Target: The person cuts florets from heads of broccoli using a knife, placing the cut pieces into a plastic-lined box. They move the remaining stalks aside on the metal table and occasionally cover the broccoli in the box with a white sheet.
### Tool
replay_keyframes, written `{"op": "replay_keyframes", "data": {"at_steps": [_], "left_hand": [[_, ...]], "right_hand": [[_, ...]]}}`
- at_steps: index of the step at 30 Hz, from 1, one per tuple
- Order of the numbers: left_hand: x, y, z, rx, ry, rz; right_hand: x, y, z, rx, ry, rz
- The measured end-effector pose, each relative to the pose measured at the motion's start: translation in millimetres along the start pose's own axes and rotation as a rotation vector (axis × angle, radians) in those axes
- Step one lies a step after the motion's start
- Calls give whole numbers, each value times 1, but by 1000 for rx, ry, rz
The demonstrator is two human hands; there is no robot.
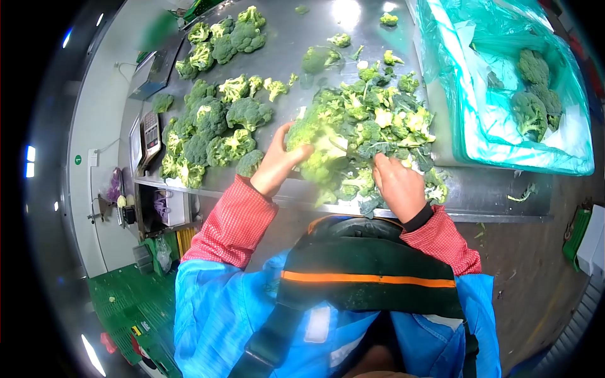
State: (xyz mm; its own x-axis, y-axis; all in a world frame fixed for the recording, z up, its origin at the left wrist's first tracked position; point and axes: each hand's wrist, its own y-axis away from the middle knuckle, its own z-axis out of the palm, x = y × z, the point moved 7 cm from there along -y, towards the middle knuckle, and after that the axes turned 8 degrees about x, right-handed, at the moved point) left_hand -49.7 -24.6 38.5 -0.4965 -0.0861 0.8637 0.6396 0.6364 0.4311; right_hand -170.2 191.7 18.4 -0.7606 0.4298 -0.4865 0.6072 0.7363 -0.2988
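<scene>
My left hand is wrapped around the side of a broccoli head, its cut stem turned toward the right. Just right of it, my right hand is curled closed over the trimmings; whatever it grips is hidden under the fingers. A heap of broccoli trimmings and leaves lies in front of and around both hands. To the left of my left hand sits a group of broccoli heads, with another cluster of heads farther back.
A bin lined with green plastic stands at the right, with several broccoli heads inside. A scale is at the left edge of the metal table. Green plastic crates are on the floor at lower left.
</scene>
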Motion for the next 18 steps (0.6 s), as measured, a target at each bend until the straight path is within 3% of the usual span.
{"op": "replay_keyframes", "data": {"at_steps": [4,7,11,14,17,18], "left_hand": [[8,13,-7,58,-50,114],[11,16,-28,65,59,100],[-2,10,-31,7,170,-11],[8,15,4,-278,365,-70],[-1,24,21,-490,352,-182],[2,27,28,-561,363,-194]], "right_hand": [[26,10,51,-166,-719,204],[68,12,41,-243,-764,725],[20,-7,14,-144,-728,418],[-18,-27,-7,-107,-680,256],[-23,-40,0,20,-774,41],[-18,-41,-2,-167,-870,264]]}}
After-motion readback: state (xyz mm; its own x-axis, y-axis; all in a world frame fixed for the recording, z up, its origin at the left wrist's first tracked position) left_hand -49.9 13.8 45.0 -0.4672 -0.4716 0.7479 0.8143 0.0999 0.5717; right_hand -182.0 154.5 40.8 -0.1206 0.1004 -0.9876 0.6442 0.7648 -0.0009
